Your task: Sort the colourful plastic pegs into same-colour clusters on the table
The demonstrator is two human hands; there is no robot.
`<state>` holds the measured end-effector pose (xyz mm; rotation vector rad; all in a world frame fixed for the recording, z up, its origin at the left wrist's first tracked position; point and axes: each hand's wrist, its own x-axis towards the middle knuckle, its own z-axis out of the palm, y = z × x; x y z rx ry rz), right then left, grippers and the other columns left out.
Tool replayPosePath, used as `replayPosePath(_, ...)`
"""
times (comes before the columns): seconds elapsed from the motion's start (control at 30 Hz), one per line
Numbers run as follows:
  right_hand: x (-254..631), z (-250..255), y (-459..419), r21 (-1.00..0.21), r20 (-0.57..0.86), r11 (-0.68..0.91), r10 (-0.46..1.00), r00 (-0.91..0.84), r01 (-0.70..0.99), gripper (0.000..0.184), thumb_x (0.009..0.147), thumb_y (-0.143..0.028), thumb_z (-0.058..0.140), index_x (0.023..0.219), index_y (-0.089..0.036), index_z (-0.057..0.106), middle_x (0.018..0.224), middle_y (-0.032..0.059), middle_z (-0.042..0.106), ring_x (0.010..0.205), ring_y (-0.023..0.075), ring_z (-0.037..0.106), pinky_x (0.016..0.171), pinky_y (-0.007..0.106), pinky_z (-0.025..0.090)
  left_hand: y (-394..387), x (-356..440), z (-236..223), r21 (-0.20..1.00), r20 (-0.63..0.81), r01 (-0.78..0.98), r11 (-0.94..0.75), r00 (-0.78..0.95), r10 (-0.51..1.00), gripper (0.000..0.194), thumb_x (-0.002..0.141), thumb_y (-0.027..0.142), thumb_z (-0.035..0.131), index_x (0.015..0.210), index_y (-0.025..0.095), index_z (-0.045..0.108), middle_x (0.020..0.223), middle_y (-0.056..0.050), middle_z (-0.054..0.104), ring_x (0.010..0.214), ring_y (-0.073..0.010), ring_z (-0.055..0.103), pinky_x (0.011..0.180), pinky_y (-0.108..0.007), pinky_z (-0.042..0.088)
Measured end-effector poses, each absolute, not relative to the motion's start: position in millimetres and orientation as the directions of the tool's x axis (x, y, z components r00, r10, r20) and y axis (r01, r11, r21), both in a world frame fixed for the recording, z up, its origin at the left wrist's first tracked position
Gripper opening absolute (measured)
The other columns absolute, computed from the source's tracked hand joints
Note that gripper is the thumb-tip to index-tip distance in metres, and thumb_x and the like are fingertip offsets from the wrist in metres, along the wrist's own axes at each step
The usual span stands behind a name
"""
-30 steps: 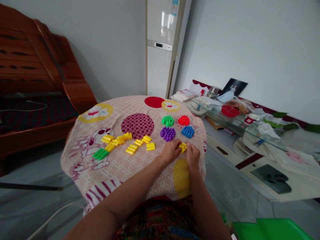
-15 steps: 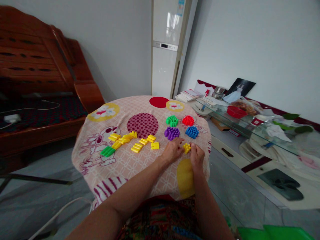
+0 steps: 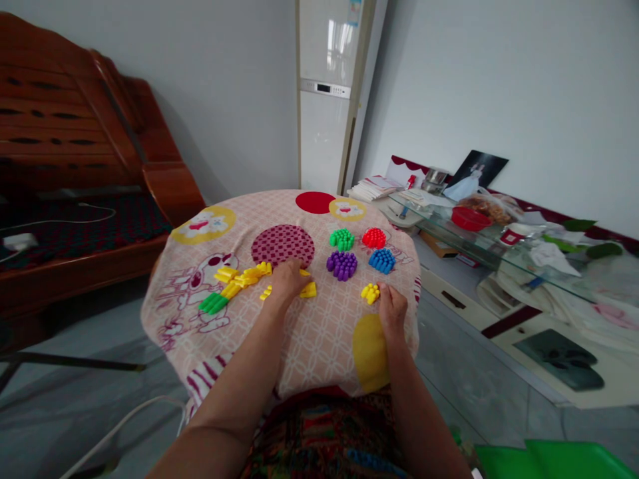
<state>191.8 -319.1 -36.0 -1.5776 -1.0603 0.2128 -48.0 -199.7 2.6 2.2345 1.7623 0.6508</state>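
Observation:
My left hand (image 3: 289,281) reaches over the loose yellow plastic pieces (image 3: 309,290) in the middle of the table and covers most of them. Its fingertips are hidden, so whether it grips one is unclear. My right hand (image 3: 392,306) rests on the cloth with its fingers drawn together, beside a small upright cluster of yellow pieces (image 3: 370,293). What those fingers pinch, if anything, does not show. To the left lies a row of yellow pieces (image 3: 244,276) with green pieces (image 3: 213,303) at its near end.
Standing clusters of purple (image 3: 342,265), green (image 3: 342,239), red (image 3: 374,237) and blue pieces (image 3: 382,260) sit beyond my right hand. A patterned cloth (image 3: 319,346) covers the round table. A cluttered glass-topped cabinet (image 3: 449,223) stands right, a wooden bench (image 3: 170,186) left.
My left hand has moved left, from beside the yellow cluster to over the loose yellow pieces. The right hand has stayed by the cluster. The view has shifted slightly.

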Motion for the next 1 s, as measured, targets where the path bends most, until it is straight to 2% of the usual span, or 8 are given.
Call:
replayPosePath(0.1, 191.6, -36.8, -318.7, -0.866, 0.392, 0.074, 0.714, 0.58, 0.494, 0.04, 0.09, -0.047, 0.041, 0.075, -0.016, 0.063, 0.07, 0.0045, 0.063, 0.063, 0.016, 0.052, 0.059, 0.026, 0.043, -200.7, -43.4, 5.9, 0.538, 0.296, 0.788, -0.3, 0.157, 0.942, 0.033, 0.076, 0.028, 0.06, 0.106, 0.016, 0.069, 0.102, -0.01, 0.072, 0.092, -0.0227, 0.066, 0.082, -0.03, 0.048)
replayPosePath(0.2, 190.9, -37.2, -318.7, -0.869, 0.386, 0.071, 0.718, 0.58, 0.49, 0.039, 0.09, -0.047, 0.042, 0.073, -0.017, 0.061, 0.068, 0.0034, 0.062, 0.061, 0.0152, 0.05, 0.057, 0.026, 0.041, -212.1, -30.6, 13.4, 0.646, 0.364, 0.604, -0.467, 0.294, 0.884, 0.035, 0.079, 0.027, 0.057, 0.11, 0.016, 0.068, 0.102, -0.008, 0.072, 0.086, -0.0185, 0.066, 0.081, -0.028, 0.05)
replayPosePath(0.33, 190.3, -35.0, -319.4, -0.858, 0.397, 0.07, 0.719, 0.57, 0.508, 0.039, 0.09, -0.046, 0.041, 0.068, -0.018, 0.058, 0.063, 0.0012, 0.057, 0.058, 0.0139, 0.046, 0.055, 0.025, 0.037, -239.6, -0.3, 12.3, 0.638, 0.339, 0.367, -0.677, 0.655, 0.675, 0.035, 0.076, 0.019, 0.056, 0.109, 0.018, 0.069, 0.107, -0.006, 0.072, 0.088, -0.0172, 0.065, 0.082, -0.027, 0.05)
replayPosePath(0.43, 190.9, -34.1, -319.7, -0.843, 0.409, 0.055, 0.711, 0.572, 0.534, 0.04, 0.09, -0.046, 0.041, 0.064, -0.018, 0.054, 0.058, -0.0008, 0.052, 0.056, 0.013, 0.042, 0.054, 0.025, 0.032, -255.7, 20.2, 4.5, 0.597, 0.301, 0.294, -0.746, 0.78, 0.549, 0.036, 0.075, 0.014, 0.054, 0.108, 0.018, 0.07, 0.107, -0.007, 0.071, 0.094, -0.0183, 0.064, 0.088, -0.028, 0.048)
replayPosePath(0.53, 191.5, -34.8, -319.5, -0.843, 0.409, 0.054, 0.71, 0.573, 0.535, 0.04, 0.09, -0.045, 0.041, 0.064, -0.018, 0.054, 0.059, -0.0013, 0.051, 0.056, 0.0124, 0.041, 0.054, 0.025, 0.03, -260.1, 27.4, 0.6, 0.589, 0.297, 0.311, -0.746, 0.775, 0.557, 0.035, 0.075, 0.012, 0.053, 0.107, 0.017, 0.068, 0.105, -0.007, 0.07, 0.092, -0.0174, 0.064, 0.086, -0.028, 0.048)
replayPosePath(0.73, 190.2, -32.6, -320.0, -0.839, 0.42, 0.064, 0.709, 0.566, 0.541, 0.038, 0.09, -0.043, 0.042, 0.064, -0.018, 0.052, 0.059, -0.0017, 0.051, 0.056, 0.0121, 0.041, 0.053, 0.025, 0.03, -252.7, 19.9, 4.4, 0.588, 0.248, 0.433, -0.683, 0.707, 0.662, 0.022, 0.076, 0.017, 0.056, 0.095, 0.016, 0.067, 0.087, -0.004, 0.068, 0.075, -0.0142, 0.059, 0.068, -0.024, 0.045)
replayPosePath(0.83, 190.0, -31.1, -320.3, -0.846, 0.418, 0.074, 0.708, 0.57, 0.528, 0.038, 0.09, -0.043, 0.041, 0.064, -0.018, 0.052, 0.059, -0.0016, 0.051, 0.056, 0.0119, 0.041, 0.053, 0.024, 0.031, -251.2, 22.5, 2.0, 0.627, 0.236, 0.42, -0.656, 0.701, 0.673, 0.018, 0.075, 0.017, 0.057, 0.09, 0.016, 0.067, 0.078, -0.002, 0.066, 0.068, -0.0124, 0.056, 0.063, -0.022, 0.042)
replayPosePath(1.0, 191.0, -33.3, -319.6, -0.841, 0.42, 0.069, 0.708, 0.567, 0.536, 0.038, 0.089, -0.044, 0.042, 0.066, -0.018, 0.054, 0.06, -0.0008, 0.053, 0.057, 0.0125, 0.042, 0.054, 0.025, 0.033, -251.6, 32.9, -5.0, 0.677, 0.275, 0.384, -0.628, 0.659, 0.7, 0.02, 0.073, 0.014, 0.055, 0.09, 0.015, 0.066, 0.075, -0.001, 0.065, 0.067, -0.0116, 0.056, 0.062, -0.021, 0.041)
